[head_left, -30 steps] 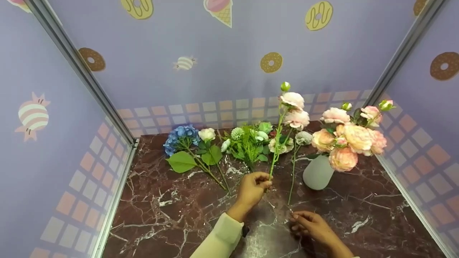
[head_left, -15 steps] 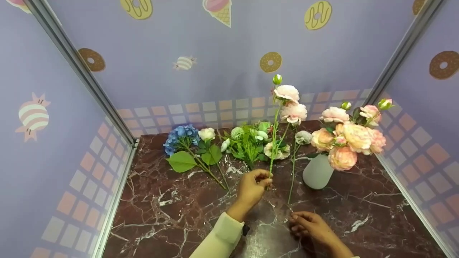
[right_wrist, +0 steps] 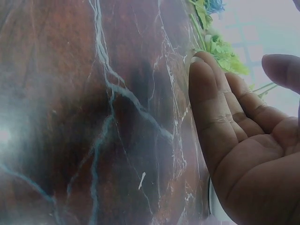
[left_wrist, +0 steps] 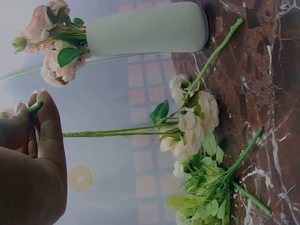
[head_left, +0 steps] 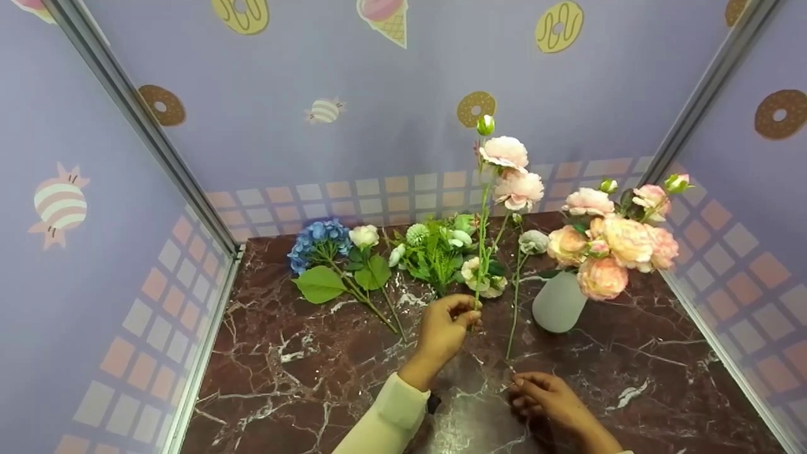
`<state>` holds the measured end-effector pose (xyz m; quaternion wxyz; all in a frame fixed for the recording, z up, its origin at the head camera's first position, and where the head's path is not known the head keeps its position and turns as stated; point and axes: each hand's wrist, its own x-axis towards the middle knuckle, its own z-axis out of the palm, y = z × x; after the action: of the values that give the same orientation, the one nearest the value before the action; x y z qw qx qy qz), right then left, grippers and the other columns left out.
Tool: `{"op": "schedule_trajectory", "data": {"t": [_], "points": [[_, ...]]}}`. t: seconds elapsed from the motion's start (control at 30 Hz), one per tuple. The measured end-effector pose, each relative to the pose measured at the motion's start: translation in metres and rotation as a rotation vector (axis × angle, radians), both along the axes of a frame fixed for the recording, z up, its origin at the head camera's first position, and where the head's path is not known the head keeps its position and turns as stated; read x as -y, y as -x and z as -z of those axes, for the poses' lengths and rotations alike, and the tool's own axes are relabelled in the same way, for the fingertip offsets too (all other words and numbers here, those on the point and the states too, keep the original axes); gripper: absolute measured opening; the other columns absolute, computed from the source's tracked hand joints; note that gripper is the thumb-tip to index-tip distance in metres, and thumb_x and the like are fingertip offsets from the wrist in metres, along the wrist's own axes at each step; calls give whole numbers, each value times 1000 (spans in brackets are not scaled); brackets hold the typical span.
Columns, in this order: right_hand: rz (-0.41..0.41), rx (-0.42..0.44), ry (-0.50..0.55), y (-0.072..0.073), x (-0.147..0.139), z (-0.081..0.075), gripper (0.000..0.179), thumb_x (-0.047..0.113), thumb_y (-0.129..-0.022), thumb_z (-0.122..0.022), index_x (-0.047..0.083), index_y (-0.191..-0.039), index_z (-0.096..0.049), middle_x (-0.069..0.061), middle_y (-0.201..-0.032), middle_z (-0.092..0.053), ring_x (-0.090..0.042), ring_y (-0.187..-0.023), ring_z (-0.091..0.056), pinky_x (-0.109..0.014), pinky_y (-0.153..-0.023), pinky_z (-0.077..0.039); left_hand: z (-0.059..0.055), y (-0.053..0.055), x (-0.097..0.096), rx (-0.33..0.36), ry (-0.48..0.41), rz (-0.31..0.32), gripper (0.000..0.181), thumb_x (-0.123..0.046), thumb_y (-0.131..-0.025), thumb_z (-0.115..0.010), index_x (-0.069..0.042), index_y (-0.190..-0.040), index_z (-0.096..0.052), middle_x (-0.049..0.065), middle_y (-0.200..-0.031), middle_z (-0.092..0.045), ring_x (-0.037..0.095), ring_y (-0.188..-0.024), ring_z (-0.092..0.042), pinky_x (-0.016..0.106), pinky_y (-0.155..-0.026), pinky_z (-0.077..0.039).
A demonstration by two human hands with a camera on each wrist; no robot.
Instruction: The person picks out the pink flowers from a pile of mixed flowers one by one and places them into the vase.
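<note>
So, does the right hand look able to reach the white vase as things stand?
Probably yes: the right hand holds nothing, and nothing stands between it and the white vase.

Stem [head_left: 483,246] partly hidden by the left hand [head_left: 441,328]
The vase [head_left: 558,306] conceals the lower ends of its flowers [head_left: 624,243]; the near picture edge crops the sleeve [head_left: 388,413].

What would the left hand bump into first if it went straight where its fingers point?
Maybe the pink and peach flowers in the white vase: in its wrist view, the left hand points their way, though depth is unclear.
</note>
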<state>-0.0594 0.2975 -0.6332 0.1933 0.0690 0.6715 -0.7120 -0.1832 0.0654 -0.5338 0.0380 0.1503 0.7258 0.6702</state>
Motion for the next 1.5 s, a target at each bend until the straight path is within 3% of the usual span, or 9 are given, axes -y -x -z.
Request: {"op": "schedule_trajectory", "data": {"t": [0.23, 0.43, 0.57, 0.67, 0.83, 0.97, 1.27, 1.5], "points": [[-21, -31, -36, 2, -2, -2, 40, 16, -121, -53, -16, -144, -62, 7, -111, -83, -7, -92, -80, -25, -81, -68, -7, -4, 1, -31, 5, -2, 3, 6, -96, -83, 5, -98, -81, 20, -94, -83, 4, -76, -72, 19, -71, -63], [6, -108, -138, 12, -1, -16, 47, 16, -120, -57, -25, -143, -56, -11, -122, -83, -8, -93, -79, -28, -83, -70, -13, -8, 1, -54, 13, -10, 5, 4, -95, -85, 2, -95, -80, 18, -93, -83, 4, -76, -70, 17, -69, -60], [46, -189, -187, 23, 2, -37, 48, 12, -118, -58, -27, -145, -53, -19, -125, -83, -6, -89, -78, -28, -81, -69, -17, -10, 0, -63, -13, -5, 5, 7, -94, -85, 6, -98, -81, 20, -96, -83, 5, -77, -73, 17, -70, -62], [89, -233, -196, 33, 5, -60, 46, 10, -117, -58, -25, -146, -54, -17, -124, -84, -6, -89, -79, -29, -81, -69, -21, -13, -1, -62, -22, 3, 7, 8, -95, -84, 8, -101, -81, 21, -96, -83, 6, -79, -73, 18, -71, -63], [134, -303, -235, 48, 9, -104, 44, 14, -117, -60, -18, -148, -59, 1, -118, -85, -9, -92, -79, -27, -83, -68, -30, -19, -1, -73, -2, -10, 8, 5, -94, -86, 1, -101, -84, 17, -97, -84, 4, -82, -72, 22, -69, -66], [123, -399, -268, 56, 12, -130, 41, 14, -119, -58, -16, -145, -63, 16, -111, -83, -7, -92, -79, -24, -76, -66, -36, -23, -1, -72, 6, -7, 9, 3, -95, -86, -1, -102, -85, 15, -99, -84, 2, -83, -72, 24, -68, -68], [81, -492, -254, 57, 17, -155, 38, 16, -121, -55, -13, -143, -66, 19, -113, -83, -8, -91, -79, -28, -69, -67, -48, -29, -2, -67, -27, 15, 11, 7, -95, -84, 1, -103, -85, 18, -102, -84, 4, -77, -75, 23, -64, -66], [185, -447, -238, 54, 22, -174, 36, 15, -120, -56, -8, -144, -69, 17, -114, -84, -10, -98, -81, -28, -85, -68, -51, -33, -3, -102, -50, 32, 8, 10, -94, -83, 6, -101, -83, 22, -100, -84, 4, -76, -73, 24, -64, -66]]}}
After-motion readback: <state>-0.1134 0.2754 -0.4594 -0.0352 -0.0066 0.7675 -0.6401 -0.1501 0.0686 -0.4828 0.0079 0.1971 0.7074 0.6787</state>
